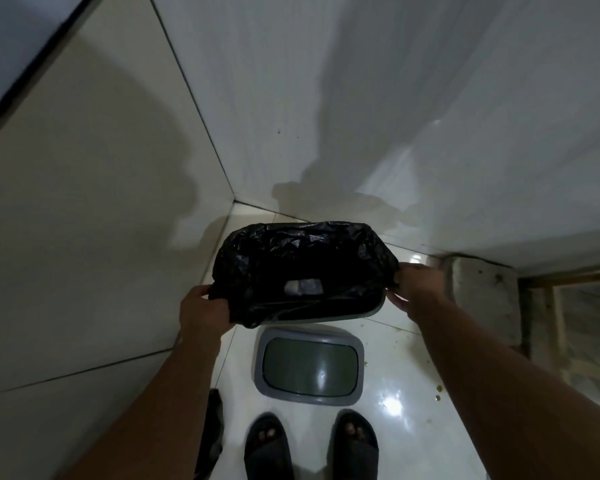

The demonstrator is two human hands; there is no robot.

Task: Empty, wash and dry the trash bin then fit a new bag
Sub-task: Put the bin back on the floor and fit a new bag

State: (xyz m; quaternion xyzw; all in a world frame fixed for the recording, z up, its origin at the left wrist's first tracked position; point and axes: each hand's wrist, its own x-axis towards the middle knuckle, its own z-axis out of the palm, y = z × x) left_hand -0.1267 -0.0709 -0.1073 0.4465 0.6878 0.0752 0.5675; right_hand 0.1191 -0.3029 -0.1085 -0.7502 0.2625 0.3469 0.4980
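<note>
Black bag lines the trash bin, which stands in the floor's far corner where two walls meet; long axis runs left-right, a hand at each short end. Left hand pinches bag film at the near-left rim; right hand pinches it at the right rim. Both grips equally near. Something pale lies inside the bag. Grey lid lies on the floor between bin and sandalled feet. Judgement: lift goes straight up; walls crowd left and back.
</note>
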